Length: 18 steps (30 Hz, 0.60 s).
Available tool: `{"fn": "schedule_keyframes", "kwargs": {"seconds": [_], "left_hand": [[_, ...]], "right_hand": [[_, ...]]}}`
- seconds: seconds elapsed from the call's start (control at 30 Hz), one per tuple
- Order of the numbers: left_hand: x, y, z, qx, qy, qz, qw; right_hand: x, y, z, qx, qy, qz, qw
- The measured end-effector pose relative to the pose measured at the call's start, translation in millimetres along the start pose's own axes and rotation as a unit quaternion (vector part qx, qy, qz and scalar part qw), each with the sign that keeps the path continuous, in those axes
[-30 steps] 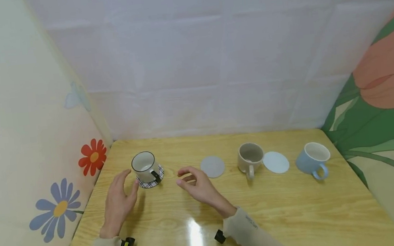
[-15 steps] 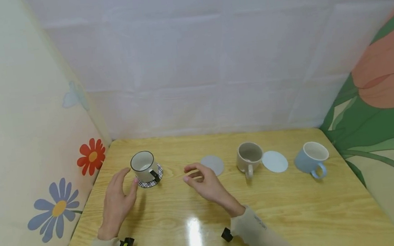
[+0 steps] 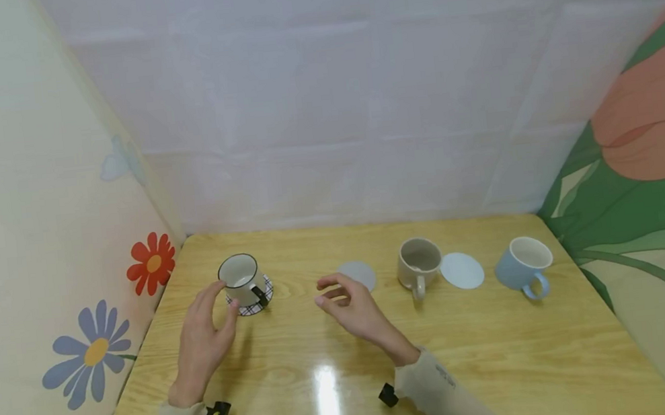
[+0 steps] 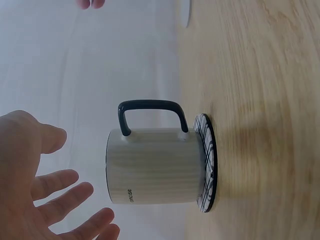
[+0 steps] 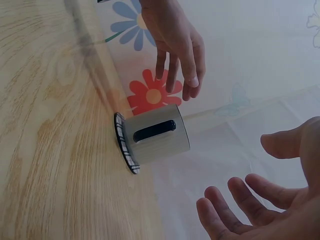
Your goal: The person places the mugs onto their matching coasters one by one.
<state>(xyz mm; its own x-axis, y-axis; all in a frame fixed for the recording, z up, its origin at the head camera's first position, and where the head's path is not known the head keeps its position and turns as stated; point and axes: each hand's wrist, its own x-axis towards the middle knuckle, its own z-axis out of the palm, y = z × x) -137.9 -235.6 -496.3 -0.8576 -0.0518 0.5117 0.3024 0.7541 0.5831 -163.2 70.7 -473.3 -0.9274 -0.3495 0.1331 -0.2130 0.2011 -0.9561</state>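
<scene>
A cream mug (image 3: pixel 241 275) with a dark rim and black handle stands upright on a round checked coaster (image 3: pixel 267 291) at the table's left. My left hand (image 3: pixel 202 339) hovers just in front of that mug, thumb and fingers spread apart; the left wrist view shows a gap between fingertips and mug (image 4: pixel 155 167). To the right, my right hand (image 3: pixel 352 310) hangs over the table with loosely bent fingers, holding nothing. It is nearest the grey round coaster (image 3: pixel 359 273) and partly covers it in the head view.
A beige mug (image 3: pixel 419 264) stands right of the grey coaster, beside a pale round coaster (image 3: pixel 462 271). A light blue mug (image 3: pixel 521 265) stands farther right, handle toward me. The wooden table (image 3: pixel 302 386) meets a white cloth wall (image 3: pixel 324 127) at its back.
My right hand has moved to the right, away from the cream mug and toward the grey coaster. My left hand has stayed nearly in place by the mug. No mug has moved.
</scene>
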Motion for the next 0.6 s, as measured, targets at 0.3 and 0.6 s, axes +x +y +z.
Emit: {"fn": "schedule_keyframes", "kwargs": {"seconds": [0.3,0.6], "left_hand": [[-0.6,7.1,6.0,0.001,0.003,0.023,0.9997],[-2.4,17.1,8.0,0.002,-0.004,0.027,0.9996]], "right_hand": [[-6,0,-6,-0.011,0.003,-0.002,1.000],[-15,2,-12,-0.014,0.005,-0.014,1.000]]}}
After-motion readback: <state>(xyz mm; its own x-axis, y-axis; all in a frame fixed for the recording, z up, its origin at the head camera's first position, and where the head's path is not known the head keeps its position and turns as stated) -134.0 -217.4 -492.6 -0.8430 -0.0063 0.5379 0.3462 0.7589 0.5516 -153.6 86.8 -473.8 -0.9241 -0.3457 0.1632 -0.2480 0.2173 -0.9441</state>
